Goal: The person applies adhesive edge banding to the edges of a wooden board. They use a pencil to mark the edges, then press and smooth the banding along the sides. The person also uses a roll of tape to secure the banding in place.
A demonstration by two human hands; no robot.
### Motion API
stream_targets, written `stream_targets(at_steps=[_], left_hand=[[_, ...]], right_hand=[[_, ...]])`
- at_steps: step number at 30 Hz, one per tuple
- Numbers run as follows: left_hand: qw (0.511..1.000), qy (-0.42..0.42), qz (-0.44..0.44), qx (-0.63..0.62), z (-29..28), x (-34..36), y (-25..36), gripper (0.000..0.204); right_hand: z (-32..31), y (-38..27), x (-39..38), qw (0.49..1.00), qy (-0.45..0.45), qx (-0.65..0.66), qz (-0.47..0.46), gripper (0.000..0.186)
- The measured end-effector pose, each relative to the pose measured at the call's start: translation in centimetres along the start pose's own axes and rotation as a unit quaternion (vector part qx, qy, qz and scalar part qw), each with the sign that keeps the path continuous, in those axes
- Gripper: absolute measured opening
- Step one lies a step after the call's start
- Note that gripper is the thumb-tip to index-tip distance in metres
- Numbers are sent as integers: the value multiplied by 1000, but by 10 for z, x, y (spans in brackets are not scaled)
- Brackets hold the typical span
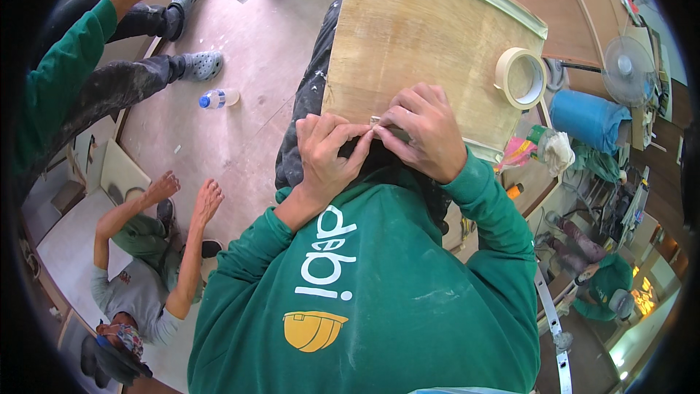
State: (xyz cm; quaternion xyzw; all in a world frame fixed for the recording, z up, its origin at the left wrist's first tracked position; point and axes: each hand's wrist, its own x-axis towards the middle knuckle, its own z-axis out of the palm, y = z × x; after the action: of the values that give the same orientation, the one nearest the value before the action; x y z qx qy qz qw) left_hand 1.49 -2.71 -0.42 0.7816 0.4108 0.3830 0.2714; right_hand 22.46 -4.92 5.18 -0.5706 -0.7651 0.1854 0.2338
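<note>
Bit (pixel 375 121), pale, too small to tell what kind. Sits by the near edge of a wood board (pixel 419 36), pinched by thumb and finger of left hand (pixel 328 147) and the same way by right hand (pixel 423 131), tips close together. On the board's right side, tape (pixel 502 73), lying flat. Past that, blue bundle (pixel 587 118) and fan (pixel 628 69). Off to the left, on pink floor (pixel 255 66), bottle (pixel 221 98) with a blue cap (pixel 204 101). Lower left, person (pixel 142 314) in gray, both arms bent.
</note>
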Motion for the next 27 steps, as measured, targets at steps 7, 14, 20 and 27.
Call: stream_targets(at_steps=[7, 14, 20, 27], left_hand=[[1000, -6, -27, 11, 2, -2, 4, 16], [999, -8, 13, 40, -2, 3, 5, 16], [996, -7, 81, 44, -1, 0, -14, 20], [992, -29, 113, 46, -7, 8, -13, 20]], right_hand=[[12, 4, -7, 998, 52, -11, -16, 16], [20, 2, -11, 994, 105, 7, 14, 25], [0, 1, -16, 985, 160, 51, 37, 27], [-9, 3, -77, 986, 162, -45, 4, 29]])
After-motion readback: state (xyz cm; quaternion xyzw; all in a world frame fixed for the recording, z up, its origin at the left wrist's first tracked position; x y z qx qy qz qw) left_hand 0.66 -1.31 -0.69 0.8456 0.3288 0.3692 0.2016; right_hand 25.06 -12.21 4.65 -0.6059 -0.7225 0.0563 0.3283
